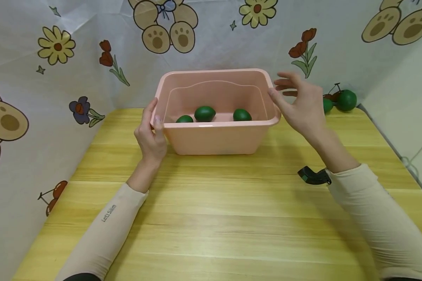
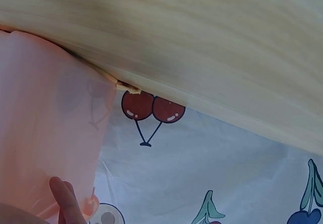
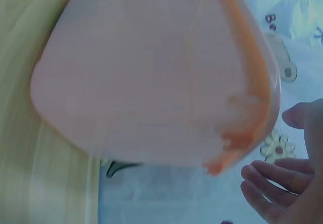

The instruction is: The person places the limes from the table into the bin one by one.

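Note:
A pink plastic basin (image 1: 214,140) stands at the back of the table, with three dark green, lime-like fruits (image 1: 204,113) visible inside. At its left end my left hand (image 1: 151,136) grips the rim, thumb in front and fingers along the outer side. In the left wrist view, fingers (image 2: 65,199) lie against the basin's wall (image 2: 45,123) below the rim. My right hand (image 1: 304,103) is beside the right end of the rim, fingers spread and loosely bent. The right wrist view shows a gap between that hand (image 3: 287,168) and the basin (image 3: 151,82); it holds nothing.
Two more green fruits (image 1: 346,100) sit at the table's back right corner, one partly hidden behind my right hand. A printed cloth (image 1: 211,58) hangs directly behind the basin. A black device (image 1: 314,176) sticks out from the right wrist above the wooden table (image 1: 225,218).

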`<state>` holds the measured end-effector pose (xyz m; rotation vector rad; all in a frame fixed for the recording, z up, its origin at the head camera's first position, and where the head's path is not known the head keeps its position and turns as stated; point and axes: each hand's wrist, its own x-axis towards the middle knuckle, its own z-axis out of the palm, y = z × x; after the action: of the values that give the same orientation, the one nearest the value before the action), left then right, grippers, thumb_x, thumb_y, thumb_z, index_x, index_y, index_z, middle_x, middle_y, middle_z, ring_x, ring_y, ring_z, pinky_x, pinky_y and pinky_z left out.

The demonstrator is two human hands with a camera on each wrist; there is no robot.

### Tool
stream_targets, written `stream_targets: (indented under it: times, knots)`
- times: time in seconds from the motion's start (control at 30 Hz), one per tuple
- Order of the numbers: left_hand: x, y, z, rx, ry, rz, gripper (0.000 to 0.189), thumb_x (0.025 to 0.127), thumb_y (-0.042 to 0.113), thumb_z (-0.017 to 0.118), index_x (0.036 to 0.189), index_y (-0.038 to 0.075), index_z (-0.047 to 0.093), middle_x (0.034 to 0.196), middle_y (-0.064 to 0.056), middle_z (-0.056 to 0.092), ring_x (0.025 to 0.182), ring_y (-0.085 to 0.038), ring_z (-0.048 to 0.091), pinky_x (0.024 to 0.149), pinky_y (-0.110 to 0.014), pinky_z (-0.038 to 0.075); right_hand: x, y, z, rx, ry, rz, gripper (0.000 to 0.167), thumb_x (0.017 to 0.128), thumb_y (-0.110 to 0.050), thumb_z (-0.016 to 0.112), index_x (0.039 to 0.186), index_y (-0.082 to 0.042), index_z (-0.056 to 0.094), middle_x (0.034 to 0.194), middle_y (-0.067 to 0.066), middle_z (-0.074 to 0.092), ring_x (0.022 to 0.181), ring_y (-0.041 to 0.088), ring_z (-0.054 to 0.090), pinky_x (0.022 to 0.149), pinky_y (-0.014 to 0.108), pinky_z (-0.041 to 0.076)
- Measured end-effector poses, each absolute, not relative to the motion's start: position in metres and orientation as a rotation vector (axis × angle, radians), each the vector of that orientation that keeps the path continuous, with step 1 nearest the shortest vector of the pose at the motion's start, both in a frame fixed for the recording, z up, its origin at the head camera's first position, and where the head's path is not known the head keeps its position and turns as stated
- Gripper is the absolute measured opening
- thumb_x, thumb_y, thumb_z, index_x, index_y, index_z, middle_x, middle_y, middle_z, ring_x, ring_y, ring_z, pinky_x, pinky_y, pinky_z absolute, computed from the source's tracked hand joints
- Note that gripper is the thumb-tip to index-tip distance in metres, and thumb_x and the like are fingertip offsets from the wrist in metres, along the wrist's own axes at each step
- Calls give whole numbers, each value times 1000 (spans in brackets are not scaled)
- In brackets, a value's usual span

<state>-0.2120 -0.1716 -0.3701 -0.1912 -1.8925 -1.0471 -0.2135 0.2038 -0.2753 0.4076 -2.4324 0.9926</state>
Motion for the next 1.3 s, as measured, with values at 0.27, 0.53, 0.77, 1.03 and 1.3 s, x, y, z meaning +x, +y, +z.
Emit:
stream_targets:
  times: [0.27,0.53,0.77,1.03,1.3]
  knots:
    - [-211,-171,-369,-189,-1901,-1057,61,96,41,39,140,10,68,130,-6,75,95,-31,77,73,-43,58,-219,247,-291,253,-2488,957,50,102,-42,63,142,-11,65,130,12,74,119,30,70,91,12,51]
    - [-211,-174,-368,-197,-1921,-1064,63,97,42,38,141,10,67,133,-7,74,103,-32,77,80,-53,60,-233,280,-309,95,-2593,952,56,102,-50,58,143,-13,65,135,14,72,117,32,68,83,16,44]
    - [-210,-173,-369,-211,-1921,-1065,62,97,41,38,142,10,67,134,-6,74,105,-30,76,81,-53,60,-241,315,-325,66,-2571,1024,54,103,-42,59,143,-7,64,136,21,69,107,6,63,128,54,12]
    - [-214,-169,-369,-217,-1921,-1051,62,97,43,38,141,11,67,132,-6,75,101,-32,77,78,-45,60,-248,348,-342,-44,-2603,1056,55,104,-39,57,146,-3,60,142,23,65,128,43,56,128,58,3]
    - [-209,-171,-368,-199,-1915,-1062,63,97,44,38,141,11,67,130,-6,75,101,-32,77,81,-49,60,-257,363,-354,-154,-2647,1055,64,103,-39,56,152,1,50,146,30,55,125,38,54,122,58,22]
